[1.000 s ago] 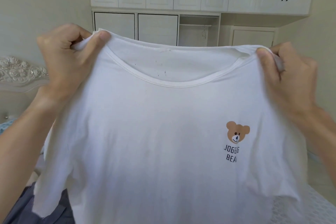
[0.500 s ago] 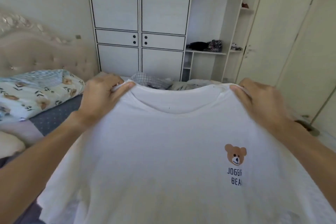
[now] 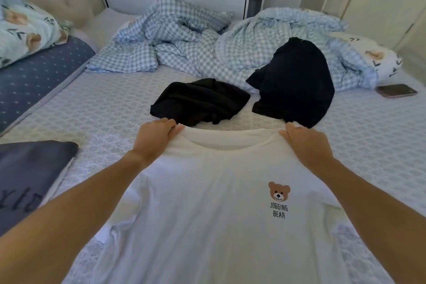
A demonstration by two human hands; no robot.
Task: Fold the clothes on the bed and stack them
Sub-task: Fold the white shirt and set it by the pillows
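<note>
A white T-shirt (image 3: 214,205) with a small bear print lies front up, spread toward me over the bed (image 3: 96,108). My left hand (image 3: 156,138) pinches its left shoulder beside the collar. My right hand (image 3: 304,143) pinches the right shoulder. Just beyond the collar lie two crumpled black garments, one (image 3: 198,99) in the middle and one (image 3: 295,80) to the right, partly on the duvet.
A rumpled blue checked duvet (image 3: 196,48) fills the far side of the bed. A dark grey garment (image 3: 30,180) lies at the left edge. A phone (image 3: 396,90) rests at the right. Pillows (image 3: 25,27) sit by the headboard at far left.
The shirt came down from held up in the air to lying on the bed, both hands still pinching its shoulders. My view tilted down from the wardrobe to the mattress.
</note>
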